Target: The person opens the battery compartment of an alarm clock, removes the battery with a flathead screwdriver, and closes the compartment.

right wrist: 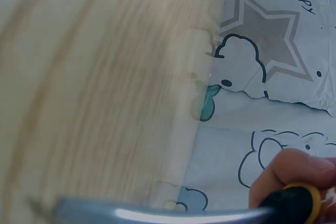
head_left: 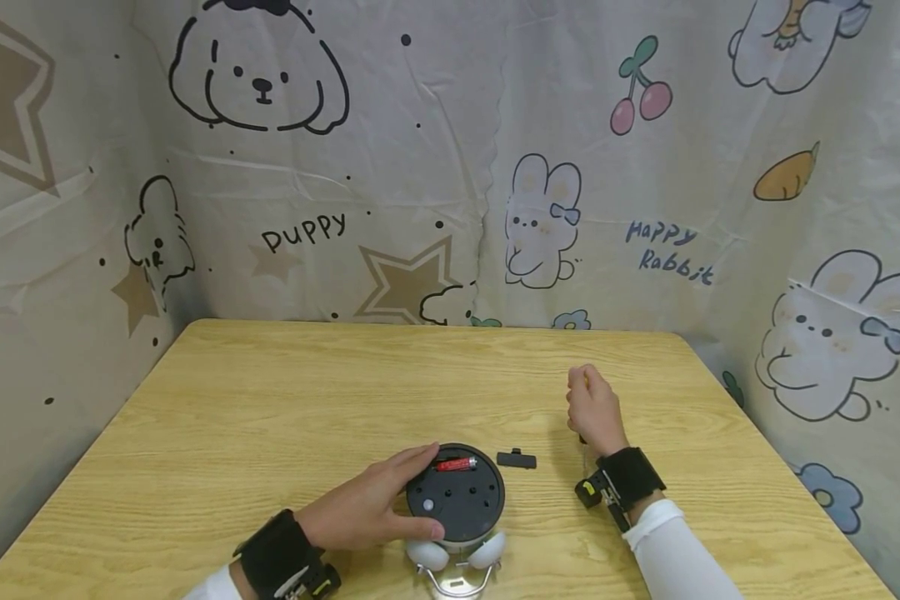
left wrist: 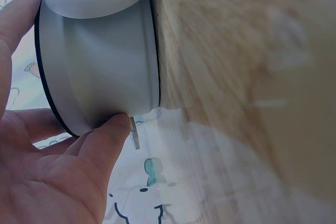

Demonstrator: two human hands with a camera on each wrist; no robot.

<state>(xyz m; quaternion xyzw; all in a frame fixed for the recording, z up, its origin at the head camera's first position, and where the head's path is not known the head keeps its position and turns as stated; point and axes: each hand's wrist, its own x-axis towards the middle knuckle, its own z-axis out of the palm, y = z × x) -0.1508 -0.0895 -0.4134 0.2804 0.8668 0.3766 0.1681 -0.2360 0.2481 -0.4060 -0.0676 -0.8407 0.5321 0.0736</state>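
Observation:
A round twin-bell alarm clock (head_left: 474,512) lies face down, its black back up and its bells toward the near edge. My left hand (head_left: 378,500) grips it at the side, thumb and fingers spread round the rim. In the left wrist view the hand holds the clock's pale casing (left wrist: 105,66). One red battery (head_left: 456,464) shows in the back's open compartment. My right hand (head_left: 596,412), raised to the right of the clock, holds a screwdriver (right wrist: 184,216) by its black and yellow handle, the metal shaft pointing down. Its tip is blurred in the right wrist view.
A small black battery cover (head_left: 516,459) lies just right of the clock. The wooden table (head_left: 307,383) extends to a printed cloth backdrop (head_left: 390,183) at the back and sides. Each wrist wears a black strap with a camera.

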